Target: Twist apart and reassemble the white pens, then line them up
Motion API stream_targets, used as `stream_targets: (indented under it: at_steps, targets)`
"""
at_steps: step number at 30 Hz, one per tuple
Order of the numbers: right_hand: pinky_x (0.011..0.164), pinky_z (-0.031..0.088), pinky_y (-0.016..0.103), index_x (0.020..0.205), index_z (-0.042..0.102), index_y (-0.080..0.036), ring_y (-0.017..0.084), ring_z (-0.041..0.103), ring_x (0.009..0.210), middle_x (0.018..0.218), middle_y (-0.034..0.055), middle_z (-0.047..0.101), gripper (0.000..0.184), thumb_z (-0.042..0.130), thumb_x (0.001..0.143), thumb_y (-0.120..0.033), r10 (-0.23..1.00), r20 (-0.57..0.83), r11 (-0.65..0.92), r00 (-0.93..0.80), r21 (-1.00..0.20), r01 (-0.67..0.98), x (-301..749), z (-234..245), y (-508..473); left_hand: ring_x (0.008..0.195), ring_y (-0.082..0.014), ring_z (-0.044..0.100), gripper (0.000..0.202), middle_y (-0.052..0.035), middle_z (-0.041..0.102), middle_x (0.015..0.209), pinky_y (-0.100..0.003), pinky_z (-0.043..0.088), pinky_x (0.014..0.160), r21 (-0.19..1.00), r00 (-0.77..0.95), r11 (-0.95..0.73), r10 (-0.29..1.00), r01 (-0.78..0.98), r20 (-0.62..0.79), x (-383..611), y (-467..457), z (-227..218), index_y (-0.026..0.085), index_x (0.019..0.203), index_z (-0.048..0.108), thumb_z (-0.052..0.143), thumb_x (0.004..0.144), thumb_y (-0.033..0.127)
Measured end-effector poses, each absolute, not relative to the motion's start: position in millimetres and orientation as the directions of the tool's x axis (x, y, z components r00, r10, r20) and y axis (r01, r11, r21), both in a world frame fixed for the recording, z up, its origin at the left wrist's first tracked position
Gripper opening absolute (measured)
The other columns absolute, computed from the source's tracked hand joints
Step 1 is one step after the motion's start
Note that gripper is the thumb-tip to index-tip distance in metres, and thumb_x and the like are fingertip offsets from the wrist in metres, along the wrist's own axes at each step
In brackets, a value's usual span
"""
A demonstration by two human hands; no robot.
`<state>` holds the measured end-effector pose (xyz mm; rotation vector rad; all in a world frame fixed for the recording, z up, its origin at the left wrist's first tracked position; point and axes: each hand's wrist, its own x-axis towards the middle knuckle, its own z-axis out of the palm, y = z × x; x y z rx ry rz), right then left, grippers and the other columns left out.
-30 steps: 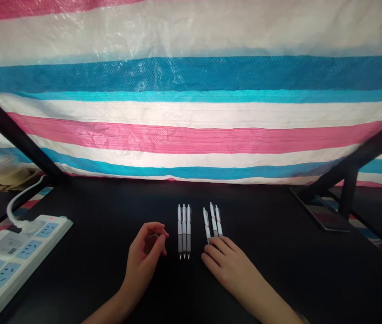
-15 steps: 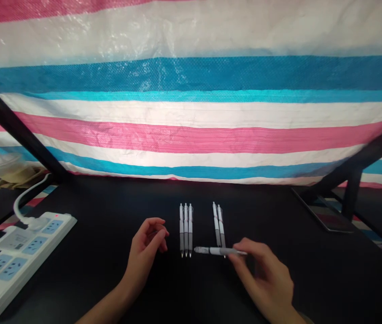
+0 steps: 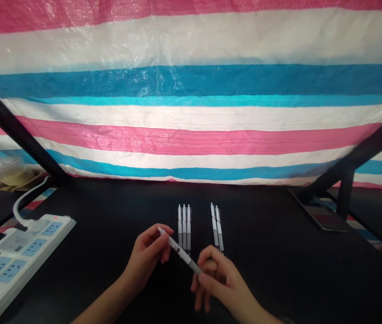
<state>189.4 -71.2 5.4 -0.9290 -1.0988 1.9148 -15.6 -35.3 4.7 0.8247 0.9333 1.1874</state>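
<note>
A white pen with a grey grip slants above the table between my two hands. My left hand pinches its top end between thumb and forefinger. At the grey end, my right hand has its thumb and forefinger closed on the pen, the other fingers curled loosely. Behind it, three matching pens lie side by side, their lower ends partly covered by the held one. To the right, two more pens lie close together, tips near my right forefinger.
At the left lies a white power strip with a plug and cable. A dark phone-like slab rests by the right black frame bar. A lidded cup with a straw stands far left. Striped sheeting hangs behind the black table.
My right hand has moved left with the pen, which has turned from level to slanting. My left fingers have closed on its top end. The view has shifted slightly.
</note>
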Motion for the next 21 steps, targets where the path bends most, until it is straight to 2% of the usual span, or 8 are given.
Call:
stream_targets:
  at_steps: [3,5,7,10,14,17,19,21]
  targets:
    - [0.041,0.044,0.017,0.106,0.055,-0.015,0.014,0.067,0.049,0.070,0.0058,0.072,0.050,0.059,0.086,-0.060,0.720,-0.337,-0.563,-0.607,-0.795,-0.227,187,-4,-73,0.049,-0.0087,0.049,0.024,0.0020,0.056,0.055,-0.020,0.035,0.049,0.870,0.142,0.216,0.975,-0.444,-0.170,-16,-35,6,0.013,0.094,0.072,0.071,0.080,0.033]
    - [0.040,0.041,0.016,0.106,0.059,-0.011,0.011,0.061,0.043,0.061,0.0051,0.069,0.060,0.052,0.086,-0.067,0.686,-0.377,-0.613,-0.622,-0.760,-0.216,186,-7,-74,0.051,-0.0099,0.051,0.024,0.0011,0.057,0.057,-0.021,0.036,0.050,0.865,0.158,0.223,0.973,-0.450,-0.169,-17,-35,5,0.013,0.096,0.073,0.070,0.080,0.031]
    - [0.039,0.037,0.016,0.102,0.063,-0.010,0.007,0.053,0.038,0.053,0.0015,0.064,0.063,0.051,0.085,-0.069,0.692,-0.403,-0.609,-0.599,-0.771,-0.185,186,-8,-75,0.053,-0.0106,0.051,0.023,0.0005,0.057,0.058,-0.022,0.038,0.052,0.881,0.168,0.223,0.972,-0.418,-0.166,-17,-36,4,0.013,0.096,0.073,0.068,0.082,0.029]
    - [0.037,0.031,0.016,0.098,0.066,-0.010,0.005,0.042,0.033,0.047,-0.0028,0.058,0.058,0.056,0.084,-0.065,0.683,-0.447,-0.577,-0.578,-0.816,-0.050,188,-5,-75,0.053,-0.0103,0.050,0.020,0.0002,0.057,0.058,-0.022,0.036,0.052,0.914,0.193,0.222,0.968,-0.339,-0.163,-16,-37,2,0.013,0.089,0.073,0.066,0.084,0.031]
    - [0.034,0.024,0.016,0.093,0.068,-0.011,0.005,0.037,0.031,0.043,-0.0050,0.053,0.054,0.056,0.084,-0.062,0.655,-0.506,-0.539,-0.561,-0.834,0.123,189,1,-74,0.047,-0.0090,0.045,0.024,0.0023,0.053,0.052,-0.021,0.032,0.048,0.955,0.176,0.155,0.978,-0.251,-0.112,-16,-41,1,0.013,0.082,0.071,0.065,0.086,0.036]
    - [0.033,0.023,0.018,0.088,0.069,-0.013,0.006,0.038,0.032,0.044,-0.0046,0.052,0.053,0.052,0.085,-0.063,0.761,-0.444,-0.380,-0.473,-0.896,0.230,189,5,-74,0.047,-0.0099,0.046,0.025,0.0025,0.052,0.050,-0.022,0.033,0.048,0.976,0.124,0.088,0.990,-0.201,-0.064,-16,-46,-1,0.014,0.084,0.071,0.064,0.087,0.037]
    - [0.037,0.028,0.019,0.080,0.069,-0.014,0.007,0.044,0.037,0.048,-0.0028,0.054,0.051,0.053,0.085,-0.062,0.861,-0.308,-0.188,-0.405,-0.932,0.308,189,6,-76,0.046,-0.0103,0.046,0.025,0.0023,0.053,0.049,-0.022,0.033,0.048,0.974,0.095,0.073,0.994,-0.215,-0.054,-15,-49,-2,0.014,0.084,0.071,0.065,0.086,0.038]
    - [0.041,0.035,0.019,0.082,0.069,-0.014,0.009,0.049,0.041,0.053,-0.0012,0.058,0.049,0.058,0.083,-0.061,0.882,-0.249,-0.125,-0.400,-0.943,0.309,188,5,-78,0.045,-0.0102,0.046,0.025,0.0020,0.053,0.050,-0.022,0.033,0.046,0.958,0.057,0.079,0.996,-0.274,-0.065,-14,-51,-3,0.014,0.080,0.071,0.066,0.084,0.038]
